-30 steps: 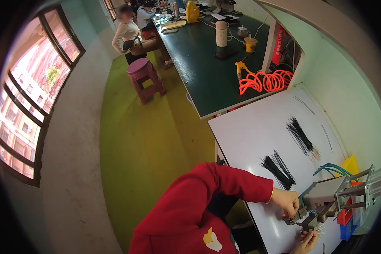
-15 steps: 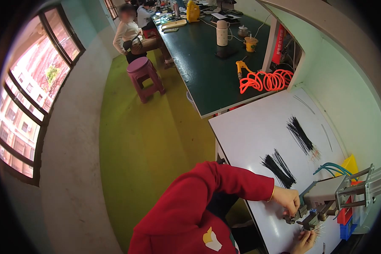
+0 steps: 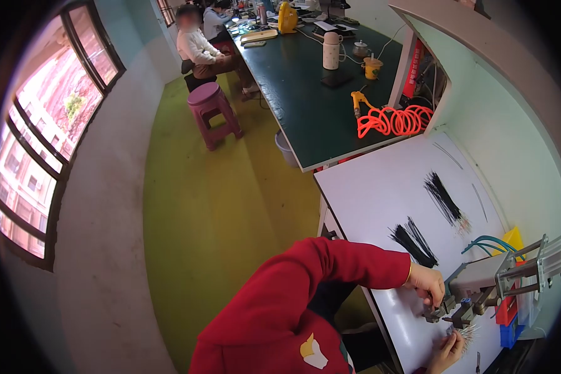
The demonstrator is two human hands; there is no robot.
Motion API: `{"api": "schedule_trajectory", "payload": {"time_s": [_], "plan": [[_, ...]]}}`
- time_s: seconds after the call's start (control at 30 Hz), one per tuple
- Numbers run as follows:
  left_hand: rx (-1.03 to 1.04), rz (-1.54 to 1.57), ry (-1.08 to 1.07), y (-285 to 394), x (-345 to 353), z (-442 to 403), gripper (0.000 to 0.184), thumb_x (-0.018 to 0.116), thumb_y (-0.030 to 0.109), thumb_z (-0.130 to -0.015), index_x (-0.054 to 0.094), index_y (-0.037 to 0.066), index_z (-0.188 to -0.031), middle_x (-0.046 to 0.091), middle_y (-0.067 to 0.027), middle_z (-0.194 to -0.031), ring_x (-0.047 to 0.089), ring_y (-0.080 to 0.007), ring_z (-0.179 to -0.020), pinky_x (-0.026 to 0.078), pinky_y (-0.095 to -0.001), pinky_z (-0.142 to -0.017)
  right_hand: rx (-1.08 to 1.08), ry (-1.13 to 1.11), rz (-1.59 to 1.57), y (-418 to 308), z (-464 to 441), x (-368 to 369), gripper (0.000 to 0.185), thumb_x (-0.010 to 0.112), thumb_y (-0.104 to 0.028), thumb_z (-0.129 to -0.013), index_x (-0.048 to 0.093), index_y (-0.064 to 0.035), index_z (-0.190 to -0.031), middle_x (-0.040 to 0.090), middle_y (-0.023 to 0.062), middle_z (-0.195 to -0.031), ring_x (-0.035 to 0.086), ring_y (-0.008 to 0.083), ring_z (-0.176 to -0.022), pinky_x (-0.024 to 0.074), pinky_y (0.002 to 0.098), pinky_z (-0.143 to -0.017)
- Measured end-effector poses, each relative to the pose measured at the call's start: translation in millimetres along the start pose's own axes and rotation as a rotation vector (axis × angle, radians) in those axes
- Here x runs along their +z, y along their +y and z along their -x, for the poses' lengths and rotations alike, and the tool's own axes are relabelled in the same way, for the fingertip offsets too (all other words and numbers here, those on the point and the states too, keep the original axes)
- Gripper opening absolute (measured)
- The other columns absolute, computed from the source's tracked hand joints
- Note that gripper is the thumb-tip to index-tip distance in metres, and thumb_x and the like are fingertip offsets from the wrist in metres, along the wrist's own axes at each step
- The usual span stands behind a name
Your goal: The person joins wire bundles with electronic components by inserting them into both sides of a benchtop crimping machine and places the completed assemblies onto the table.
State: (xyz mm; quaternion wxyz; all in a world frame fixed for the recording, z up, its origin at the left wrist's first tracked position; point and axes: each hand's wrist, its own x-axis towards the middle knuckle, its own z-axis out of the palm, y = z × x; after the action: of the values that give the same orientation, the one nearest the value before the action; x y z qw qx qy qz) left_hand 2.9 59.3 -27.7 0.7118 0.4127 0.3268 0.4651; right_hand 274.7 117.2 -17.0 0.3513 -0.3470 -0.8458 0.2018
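My left hand [image 3: 429, 285], in a red sleeve, reaches to the near side of a small bench press [image 3: 477, 278]. Its fingers are pinched together by the metal jaws [image 3: 461, 316]; whatever is between them is too small to make out. Lower down, my right hand [image 3: 447, 353] is closed just below those jaws. Thin pale wires [image 3: 471, 336] fan out beyond its fingertips, and the fingers hide part of them. Left of the press lie two bundles of black wires, a nearer one [image 3: 412, 244] and a farther one [image 3: 442, 194] with pale ends.
The white worktable [image 3: 368, 193] adjoins a green table [image 3: 293, 93] with a coiled orange air hose [image 3: 396, 121], a flask [image 3: 331, 51] and a yellow cup [image 3: 372, 67]. Blue [image 3: 511, 333] and yellow bins flank the press. A purple stool [image 3: 212, 103] and a seated person [image 3: 196, 47] are beyond.
My left hand has shifted slightly and its fingers are more curled at the jaws. My right hand has moved a little up toward the jaws. The seated person's arms have moved forward.
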Motion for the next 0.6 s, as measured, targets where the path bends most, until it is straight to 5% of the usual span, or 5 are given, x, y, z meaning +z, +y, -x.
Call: {"api": "schedule_trajectory", "payload": {"time_s": [0.6], "plan": [[0.011,0.004,0.005,-2,-13,-4,0.011,0.065,0.007,-0.071,0.067,-0.002,-0.076,0.062,-0.0068,-0.067,0.050,-0.0058,-0.052,0.029,-0.0190,-0.043,0.261,-0.021,-0.216,12,30,3,0.018,0.055,-0.012,-0.091,0.063,0.0036,-0.094,0.062,0.0100,-0.071,0.055,0.0145,-0.049,0.0482,0.0267,-0.045]]}}
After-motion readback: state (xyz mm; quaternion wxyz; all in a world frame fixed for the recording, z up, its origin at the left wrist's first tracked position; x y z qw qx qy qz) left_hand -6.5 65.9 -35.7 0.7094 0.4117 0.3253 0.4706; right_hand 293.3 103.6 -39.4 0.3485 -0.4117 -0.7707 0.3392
